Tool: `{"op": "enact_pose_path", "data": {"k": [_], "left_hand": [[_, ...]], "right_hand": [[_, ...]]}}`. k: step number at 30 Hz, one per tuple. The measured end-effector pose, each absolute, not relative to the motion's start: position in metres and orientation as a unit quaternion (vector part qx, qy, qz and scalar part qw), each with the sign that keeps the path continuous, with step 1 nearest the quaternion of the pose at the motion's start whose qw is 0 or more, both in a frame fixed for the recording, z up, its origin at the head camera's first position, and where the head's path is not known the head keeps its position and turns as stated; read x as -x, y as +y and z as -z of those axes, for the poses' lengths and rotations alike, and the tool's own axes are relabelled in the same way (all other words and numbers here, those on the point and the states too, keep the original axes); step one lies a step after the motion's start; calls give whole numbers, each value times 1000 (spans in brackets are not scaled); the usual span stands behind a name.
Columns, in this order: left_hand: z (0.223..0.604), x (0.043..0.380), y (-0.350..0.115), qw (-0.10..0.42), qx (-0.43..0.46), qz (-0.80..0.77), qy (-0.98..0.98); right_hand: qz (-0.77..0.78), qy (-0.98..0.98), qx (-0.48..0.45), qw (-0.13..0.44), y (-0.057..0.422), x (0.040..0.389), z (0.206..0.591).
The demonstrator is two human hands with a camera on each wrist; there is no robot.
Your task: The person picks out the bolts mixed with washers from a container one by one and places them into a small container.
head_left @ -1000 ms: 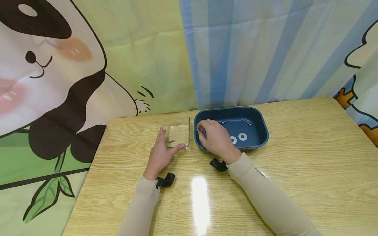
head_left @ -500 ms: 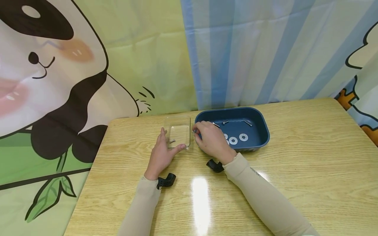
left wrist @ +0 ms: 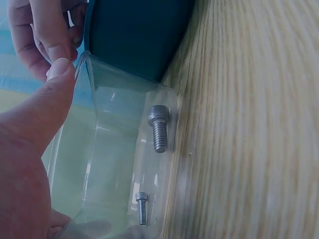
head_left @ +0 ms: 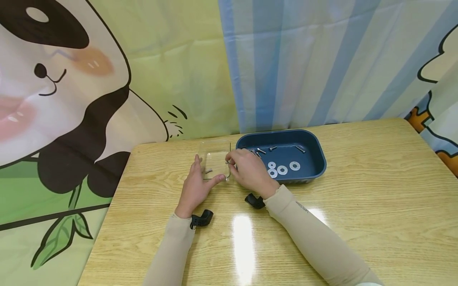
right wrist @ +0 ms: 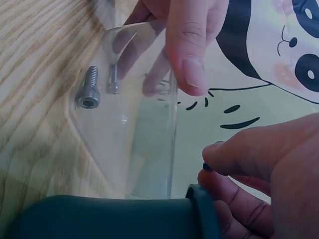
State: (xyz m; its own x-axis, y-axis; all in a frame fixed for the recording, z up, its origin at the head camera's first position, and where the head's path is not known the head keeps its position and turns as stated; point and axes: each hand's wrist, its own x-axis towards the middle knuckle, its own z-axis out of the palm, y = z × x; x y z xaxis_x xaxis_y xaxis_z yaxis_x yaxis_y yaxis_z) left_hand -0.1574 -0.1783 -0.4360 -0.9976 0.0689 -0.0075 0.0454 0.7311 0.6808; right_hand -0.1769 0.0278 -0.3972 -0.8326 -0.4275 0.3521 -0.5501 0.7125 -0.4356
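My left hand rests against a clear plastic box, fingers extended along its left side and thumb at its near right corner. Inside the box lie a large socket head screw and a smaller socket head screw. My right hand is over the box's right rim, pinching a small screw between thumb and fingertips; most of that screw is hidden. Just right of the box stands a dark blue tray, partly covered by the right hand.
In the tray lie several washers and several screws. The wooden table ends against a printed curtain at the back. Each wrist carries a black camera mount.
The right hand has moved left with the pinched screw, from above the tray's left end to the box's right rim, uncovering more washers and screws. The left hand stays in place.
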Motion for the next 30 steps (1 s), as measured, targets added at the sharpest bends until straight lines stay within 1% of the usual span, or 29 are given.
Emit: {"op": "enact_pose_path", "data": {"k": [12, 23, 30], "left_hand": [[434, 157, -178, 15, -31, -360, 932], [434, 159, -178, 10, -32, -357, 933], [434, 158, -178, 18, -26, -362, 932]], "right_hand": [[-245, -924, -278, 95, 20, 179, 403], [-229, -927, -279, 103, 18, 179, 407], [-238, -924, -283, 98, 22, 176, 406]]}}
